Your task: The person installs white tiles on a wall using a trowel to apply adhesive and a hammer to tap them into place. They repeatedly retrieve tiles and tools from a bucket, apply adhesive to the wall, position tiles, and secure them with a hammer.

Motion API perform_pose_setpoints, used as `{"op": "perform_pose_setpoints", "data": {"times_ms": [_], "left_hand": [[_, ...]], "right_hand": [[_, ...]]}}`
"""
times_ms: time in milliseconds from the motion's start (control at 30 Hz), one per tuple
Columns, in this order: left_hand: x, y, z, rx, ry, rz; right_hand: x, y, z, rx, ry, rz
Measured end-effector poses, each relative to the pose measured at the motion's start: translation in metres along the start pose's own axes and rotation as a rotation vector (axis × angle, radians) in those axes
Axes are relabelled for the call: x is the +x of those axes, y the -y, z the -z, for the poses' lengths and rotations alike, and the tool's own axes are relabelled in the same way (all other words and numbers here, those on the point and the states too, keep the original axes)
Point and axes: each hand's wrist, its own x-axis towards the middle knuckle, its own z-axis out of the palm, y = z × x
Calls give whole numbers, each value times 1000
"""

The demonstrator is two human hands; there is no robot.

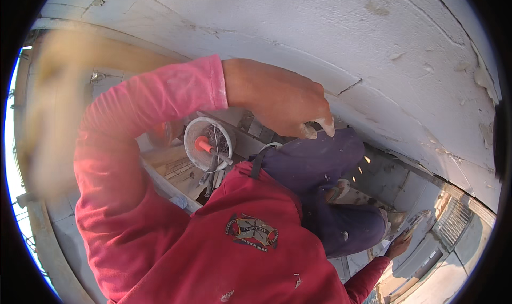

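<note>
My left hand (pixel 277 99) is raised against the white plastered wall (pixel 373 53), the pink sleeve pulled back at the wrist. Its fingers are curled together, the tips smeared white and pressed at a crack line in the plaster. I see nothing clearly held in it. My right hand (pixel 400 245) hangs low at the lower right beside my dark blue trousers (pixel 330 197), closed on the handle of a trowel (pixel 418 221) whose blade points up and away. My red sweatshirt (pixel 240 250) fills the lower middle.
A round spool of line with a red core (pixel 208 139) lies below my left wrist on grey blocks. A blurred tan shape (pixel 53 117) is close to the camera at left. A metal grate (pixel 453 224) and grey slabs lie far below at lower right.
</note>
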Motion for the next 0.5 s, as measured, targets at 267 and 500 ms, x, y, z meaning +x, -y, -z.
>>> {"op": "perform_pose_setpoints", "data": {"times_ms": [267, 500], "left_hand": [[-97, 77, -27, -14, -14, 244], [-142, 134, -71, -74, -6, 307]], "right_hand": [[48, 115, 28, -238, 422, 340], [32, 216, -1, -452, 661, 547]]}}
